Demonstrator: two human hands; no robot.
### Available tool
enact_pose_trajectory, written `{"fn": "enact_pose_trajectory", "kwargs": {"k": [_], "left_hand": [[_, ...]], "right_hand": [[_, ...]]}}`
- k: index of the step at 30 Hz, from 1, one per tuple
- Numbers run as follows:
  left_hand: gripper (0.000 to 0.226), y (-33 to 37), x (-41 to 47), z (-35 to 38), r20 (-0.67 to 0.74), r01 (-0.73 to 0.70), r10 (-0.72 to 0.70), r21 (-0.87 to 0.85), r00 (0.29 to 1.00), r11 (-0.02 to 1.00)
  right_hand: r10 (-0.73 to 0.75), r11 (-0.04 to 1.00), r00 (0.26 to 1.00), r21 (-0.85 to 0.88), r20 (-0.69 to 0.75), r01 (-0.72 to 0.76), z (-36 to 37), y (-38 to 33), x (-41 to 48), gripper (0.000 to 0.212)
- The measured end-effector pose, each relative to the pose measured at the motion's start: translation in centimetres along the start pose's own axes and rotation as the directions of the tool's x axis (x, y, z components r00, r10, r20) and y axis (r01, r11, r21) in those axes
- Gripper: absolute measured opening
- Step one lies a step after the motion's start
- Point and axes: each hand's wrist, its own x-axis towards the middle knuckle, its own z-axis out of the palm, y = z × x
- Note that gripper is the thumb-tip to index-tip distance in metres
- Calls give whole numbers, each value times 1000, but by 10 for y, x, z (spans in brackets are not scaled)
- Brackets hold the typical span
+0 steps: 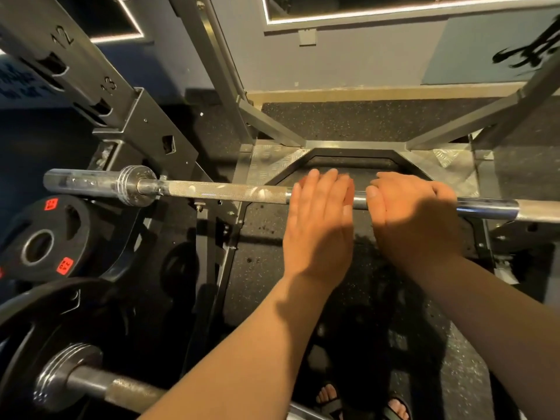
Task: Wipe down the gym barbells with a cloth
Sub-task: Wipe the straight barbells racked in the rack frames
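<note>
A steel barbell point(224, 190) lies across the rack from left to right, with pale smudges on its knurled part. My left hand point(318, 219) lies flat over the smooth middle of the bar, fingers straight and pointing away from me. Just to its right, my right hand point(415, 219) covers the bar with its fingers curled over the far side and the thumb on top. No cloth shows in either hand or anywhere in view.
A black numbered rack upright point(91, 80) rises at the left. Black weight plates point(45, 237) hang below the bar's left sleeve. A second loaded barbell point(127, 389) crosses the lower left. Grey frame legs point(272, 128) stand behind, and sandalled feet point(330, 398) rest on speckled rubber floor.
</note>
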Motion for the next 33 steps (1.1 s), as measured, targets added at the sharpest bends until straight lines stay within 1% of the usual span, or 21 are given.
{"fn": "enact_pose_trajectory", "kwargs": {"k": [3,4,7,9,11,14,16,18,19,21,23,24,25,27,28,29,30,31,33], "left_hand": [[53,-12,-7,-9,42,-11,7,79,999,997],[52,-14,0,-11,59,17,-22,78,998,997],[41,-9,43,-19,60,160,-162,39,985,986],[42,-6,63,-20,80,204,-213,103,974,973],[39,-1,61,-16,54,168,-174,97,983,981],[28,3,26,-7,28,77,-77,-9,997,997],[39,-5,4,-4,13,1,-2,28,1000,1000],[49,-21,-4,-7,9,-31,30,98,1000,995],[50,-27,-4,-9,-14,-6,8,107,1000,994],[49,-26,1,-10,-71,132,-129,40,989,990],[48,-7,7,-4,-121,301,-305,-52,945,952],[47,6,9,2,-126,339,-344,-57,931,939],[45,20,10,7,-131,313,-317,-49,940,949],[37,36,8,17,-109,94,-92,16,990,995],[36,33,9,17,-90,-1,3,19,996,1000],[36,24,10,13,-63,-61,62,16,996,998],[37,14,10,6,-36,-67,68,22,997,998],[37,2,8,1,-20,-21,22,37,1000,999],[38,-17,7,-8,-75,118,-115,37,991,992]], "right_hand": [[4,1000,1000,10,-13,-4,-1,0,0,62],[3,1000,1000,18,-13,-2,-1,0,0,61],[-23,998,999,65,-42,25,1,0,-1,57],[-52,994,995,96,-89,61,-1,0,-1,53],[-65,991,989,104,-132,80,-2,2,-1,50],[-74,995,981,45,-179,83,0,0,-1,47],[-91,995,969,24,-230,99,3,0,-1,44],[-111,993,959,3,-262,115,4,2,-1,43],[-115,993,956,-13,-271,115,5,2,-1,43],[-110,994,952,-32,-285,105,9,2,-2,42],[-103,995,951,-26,-292,99,13,2,-1,41],[-99,995,946,-5,-309,102,14,3,0,39],[-88,994,939,30,-332,104,15,3,0,37],[-70,988,929,104,-364,115,16,6,0,32],[-75,984,926,122,-370,128,16,7,-1,31],[-80,981,926,136,-369,139,16,9,-1,32],[-78,979,928,148,-363,140,16,9,-1,35],[-75,980,933,145,-353,134,15,8,-1,37],[-89,990,932,75,-350,123,17,6,-1,38]]}}
